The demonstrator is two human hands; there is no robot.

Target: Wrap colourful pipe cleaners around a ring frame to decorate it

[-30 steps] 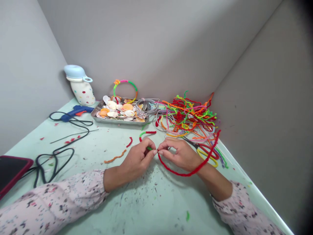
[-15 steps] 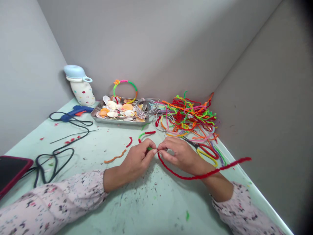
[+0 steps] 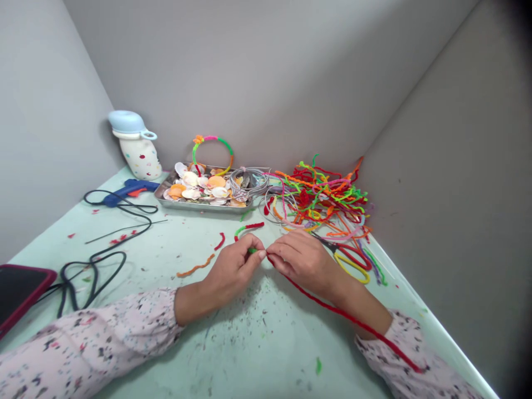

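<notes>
My left hand (image 3: 235,269) pinches a wire hoop partly wrapped in green and red pipe cleaner (image 3: 246,226), which curves up behind its fingers. My right hand (image 3: 301,257) meets it fingertip to fingertip and is closed on one end of a long red pipe cleaner (image 3: 353,318). That red strand trails back under my right wrist and along my right sleeve. Both hands hover just above the pale green table (image 3: 233,343).
A metal tray of seashells (image 3: 203,191) with a coloured hoop (image 3: 213,148) stands at the back. To its right lie a heap of pipe cleaners (image 3: 324,197) and scissors (image 3: 347,257). On the left are a blue glue gun (image 3: 127,189), black cord (image 3: 100,260), bottle (image 3: 137,145) and red-edged tablet (image 3: 19,291).
The free end of the red pipe cleaner has swung from the right, down and back along my right forearm. Both hands stay in the same place, pinched together.
</notes>
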